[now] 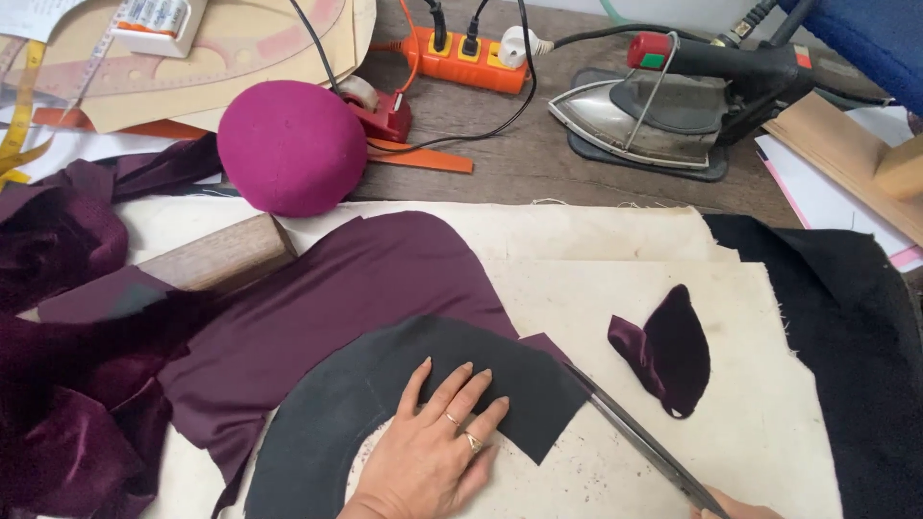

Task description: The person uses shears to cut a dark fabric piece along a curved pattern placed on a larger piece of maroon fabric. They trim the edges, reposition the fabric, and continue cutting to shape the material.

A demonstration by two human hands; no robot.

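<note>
Left hand (437,452), fingers spread, presses one curved dark-grey fabric piece (385,404) near the worktop's front edge; right hand (735,506), grip hidden, holds one pair of scissors (639,442).

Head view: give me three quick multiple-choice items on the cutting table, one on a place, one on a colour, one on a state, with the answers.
1. Where does the left hand rest?
A. on the curved dark grey fabric piece
B. on the iron
C. on the power strip

2. What colour is the round padded form at the back of the table?
A. yellow
B. magenta
C. white

3. How does the iron stand?
A. upright on its heel
B. flat on its dark rest
C. held in a hand

Answers:
1 A, the palm and spread fingers lie flat on the grey piece.
2 B, its whole dome is magenta.
3 B, its soleplate faces down on the rest, with no hand on it.
</note>
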